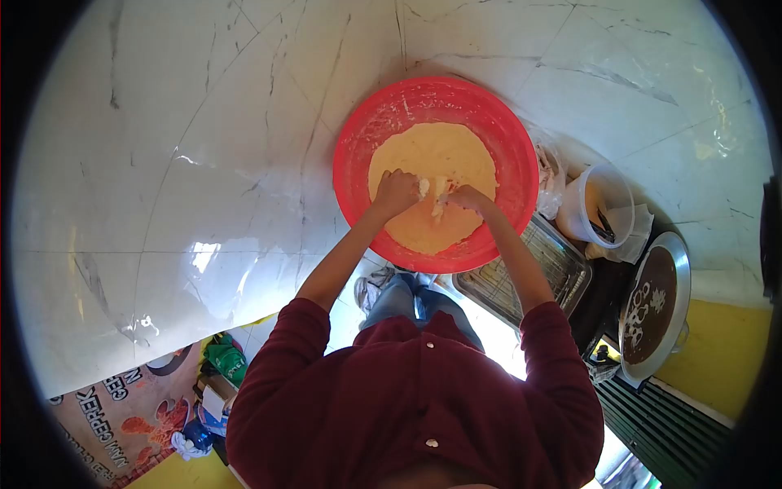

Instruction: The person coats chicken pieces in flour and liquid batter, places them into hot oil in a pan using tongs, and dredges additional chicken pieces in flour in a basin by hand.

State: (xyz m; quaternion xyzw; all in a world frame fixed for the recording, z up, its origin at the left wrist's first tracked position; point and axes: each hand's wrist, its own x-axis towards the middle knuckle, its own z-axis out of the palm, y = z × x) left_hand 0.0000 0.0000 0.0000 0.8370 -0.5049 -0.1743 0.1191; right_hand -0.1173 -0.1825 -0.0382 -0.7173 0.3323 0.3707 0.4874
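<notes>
A large red basin (358, 134) holds a wide bed of pale yellowish flour (444, 147). My left hand (397, 193) is over the flour on the left, its fingers curled in against a whitish flour-coated piece (423, 187). Opposite it, my right hand (468, 198) reaches in from the right, fingers closed at another coated clump. Between both hands, more flour-coated pieces (438, 210) lie on the flour; what is under the coating I cannot make out. Loose flour dusts the basin's inner wall.
Right of the basin are a metal tray with a wire rack (533, 261), a clear plastic tub (577, 204) with something dark inside, and a plastic bag (550, 175). Farther right is a wide pan of brown oil (652, 306) with pieces floating. A printed banner (122, 416) is at lower left.
</notes>
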